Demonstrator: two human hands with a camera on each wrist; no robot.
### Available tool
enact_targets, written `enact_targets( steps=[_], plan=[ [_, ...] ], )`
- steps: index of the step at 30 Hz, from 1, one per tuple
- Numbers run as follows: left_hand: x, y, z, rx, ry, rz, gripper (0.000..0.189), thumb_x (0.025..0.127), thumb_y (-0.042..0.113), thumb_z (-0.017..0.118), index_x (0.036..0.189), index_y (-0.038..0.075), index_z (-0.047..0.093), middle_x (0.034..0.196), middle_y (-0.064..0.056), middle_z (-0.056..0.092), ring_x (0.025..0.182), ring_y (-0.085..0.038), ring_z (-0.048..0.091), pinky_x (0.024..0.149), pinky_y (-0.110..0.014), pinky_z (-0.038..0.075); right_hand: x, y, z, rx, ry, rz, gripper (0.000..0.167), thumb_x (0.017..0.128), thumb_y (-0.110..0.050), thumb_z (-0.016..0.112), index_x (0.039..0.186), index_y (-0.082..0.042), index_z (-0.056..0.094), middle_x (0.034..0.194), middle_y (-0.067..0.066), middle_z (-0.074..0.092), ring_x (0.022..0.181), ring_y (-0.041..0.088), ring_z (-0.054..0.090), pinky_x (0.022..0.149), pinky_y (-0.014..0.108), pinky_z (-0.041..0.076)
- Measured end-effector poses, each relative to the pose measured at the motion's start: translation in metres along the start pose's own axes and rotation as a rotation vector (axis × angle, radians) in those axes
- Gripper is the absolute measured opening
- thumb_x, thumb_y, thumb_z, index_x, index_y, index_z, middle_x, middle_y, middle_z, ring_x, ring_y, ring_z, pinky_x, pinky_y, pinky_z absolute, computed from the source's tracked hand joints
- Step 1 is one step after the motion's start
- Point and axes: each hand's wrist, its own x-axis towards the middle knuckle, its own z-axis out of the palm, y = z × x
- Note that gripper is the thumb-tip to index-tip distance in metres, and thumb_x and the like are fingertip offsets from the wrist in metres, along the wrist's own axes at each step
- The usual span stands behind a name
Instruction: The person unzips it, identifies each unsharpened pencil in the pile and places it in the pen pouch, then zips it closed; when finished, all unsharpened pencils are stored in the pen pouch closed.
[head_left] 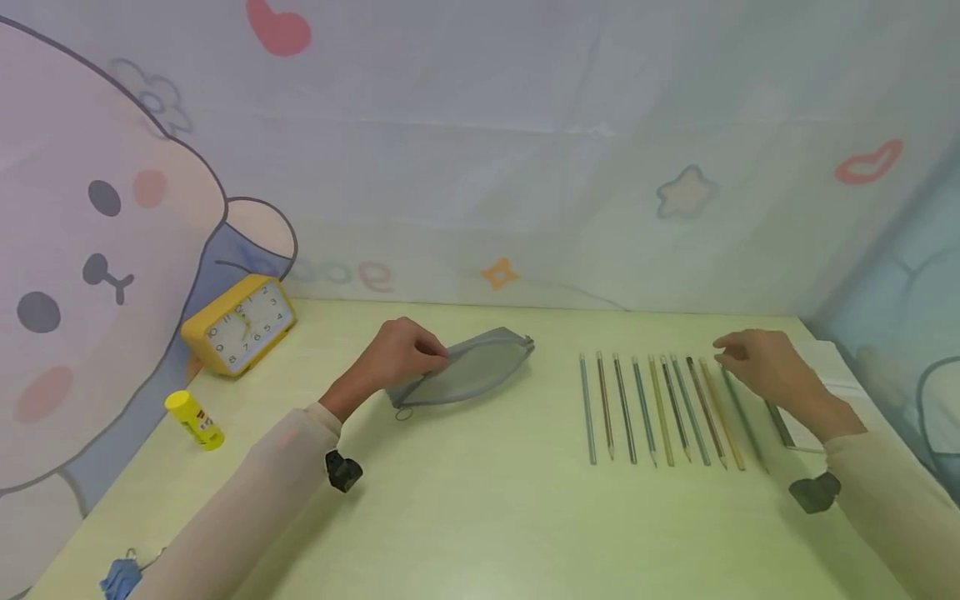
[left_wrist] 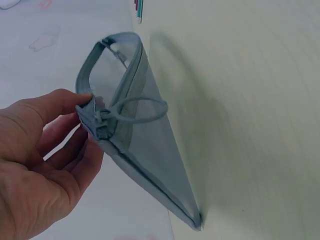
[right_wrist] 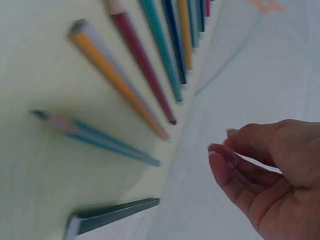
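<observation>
My left hand (head_left: 405, 358) pinches the edge of a grey zip pouch (head_left: 480, 335) between thumb and fingers. In the left wrist view the pouch stands upright with its mouth gaping, and a loop (left_wrist: 137, 119) hangs at the zip end. Several pencils (head_left: 630, 408) lie side by side in a row on the table. My right hand (head_left: 772, 367) is over the far end of the rightmost one, a green pencil (right_wrist: 105, 139). Its fingers curve loosely toward the thumb with nothing between them.
Right of the pencils lies a white, dark-edged flat item (head_left: 806, 429), partly under my right arm. A yellow alarm clock (head_left: 240, 323) and a yellow glue stick (head_left: 195, 421) are at the left. A small blue object (head_left: 120, 577) lies front left. A patterned cloth (head_left: 480, 150) hangs behind.
</observation>
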Motion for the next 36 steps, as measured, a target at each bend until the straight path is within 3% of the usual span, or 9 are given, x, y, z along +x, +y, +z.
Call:
enact_targets(
  steps=[6,13,15,17,20,27,31,34,36],
  plan=[
    [-0.002,0.003,0.002,-0.088,0.040,-0.071,0.018,0.089,0.020,0.074,0.101,0.009,0.082,0.098,-0.008,0.080,0.078,-0.015,0.075,0.076,-0.033,0.060,-0.007,0.008,0.011,-0.013,-0.114,0.022,0.035,0.096,-0.004,0.059,0.122,0.018,0.061,0.109,0.037,0.067,0.099,0.051,0.066,0.077,0.054,0.057],
    [-0.007,0.012,0.003,-0.192,0.035,-0.153,0.019,0.088,0.019,0.074,0.102,0.008,0.081,0.102,-0.011,0.079,0.075,-0.017,0.077,0.084,-0.039,0.060,-0.005,0.005,0.016,-0.007,-0.170,0.008,0.035,0.092,0.002,0.058,0.120,0.023,0.059,0.105,0.037,0.067,0.096,0.051,0.066,0.078,0.055,0.057],
    [-0.008,0.012,0.003,-0.194,0.037,-0.162,0.020,0.088,0.019,0.074,0.103,0.008,0.080,0.103,-0.011,0.079,0.076,-0.017,0.077,0.085,-0.039,0.060,-0.004,0.004,0.019,-0.008,-0.178,0.006,0.034,0.091,0.004,0.057,0.119,0.024,0.059,0.104,0.037,0.067,0.088,0.043,0.067,0.074,0.051,0.057],
    [-0.009,0.012,0.003,-0.201,0.037,-0.171,0.020,0.088,0.019,0.074,0.104,0.008,0.080,0.104,-0.011,0.079,0.076,-0.017,0.077,0.086,-0.039,0.060,-0.004,0.003,0.022,-0.007,-0.185,0.007,0.034,0.090,0.005,0.055,0.118,0.023,0.060,0.087,0.028,0.068,0.070,0.031,0.063,0.064,0.041,0.054],
    [-0.008,0.010,0.004,-0.212,0.033,-0.171,0.021,0.089,0.019,0.073,0.105,0.008,0.080,0.104,-0.011,0.079,0.077,-0.017,0.077,0.086,-0.039,0.060,-0.004,0.004,0.026,-0.013,-0.193,0.010,0.027,0.090,0.003,0.055,0.109,0.020,0.064,0.062,0.008,0.054,0.053,0.013,0.041,0.051,0.028,0.038],
    [-0.009,0.009,0.005,-0.251,0.030,-0.185,0.022,0.089,0.020,0.074,0.106,0.008,0.079,0.105,-0.011,0.078,0.078,-0.018,0.078,0.090,-0.041,0.059,-0.003,0.005,0.030,0.000,-0.215,-0.006,0.029,0.088,0.003,0.052,0.107,0.020,0.064,0.061,0.000,0.052,0.050,0.009,0.037,0.048,0.022,0.033],
    [-0.009,0.009,0.005,-0.261,0.026,-0.193,0.022,0.089,0.019,0.074,0.107,0.008,0.079,0.107,-0.011,0.078,0.079,-0.018,0.077,0.094,-0.044,0.057,-0.001,0.004,0.033,-0.018,-0.204,-0.008,0.015,0.088,0.003,0.051,0.078,0.007,0.060,0.054,-0.007,0.039,0.047,0.007,0.033,0.047,0.020,0.030],
    [-0.009,0.009,0.005,-0.260,0.017,-0.189,0.022,0.090,0.019,0.074,0.107,0.007,0.079,0.108,-0.012,0.078,0.080,-0.018,0.077,0.096,-0.046,0.056,-0.001,0.003,0.034,-0.048,-0.191,-0.019,0.029,0.089,0.002,0.051,0.065,-0.012,0.042,0.055,-0.008,0.036,0.048,0.007,0.034,0.048,0.022,0.031],
    [-0.009,0.009,0.005,-0.261,0.012,-0.191,0.022,0.090,0.019,0.075,0.108,0.007,0.079,0.109,-0.012,0.077,0.080,-0.019,0.077,0.098,-0.047,0.055,0.000,0.003,0.034,-0.068,-0.181,-0.037,0.033,0.089,0.001,0.051,0.063,-0.014,0.037,0.055,-0.007,0.034,0.048,0.007,0.034,0.049,0.023,0.031]
  ],
)
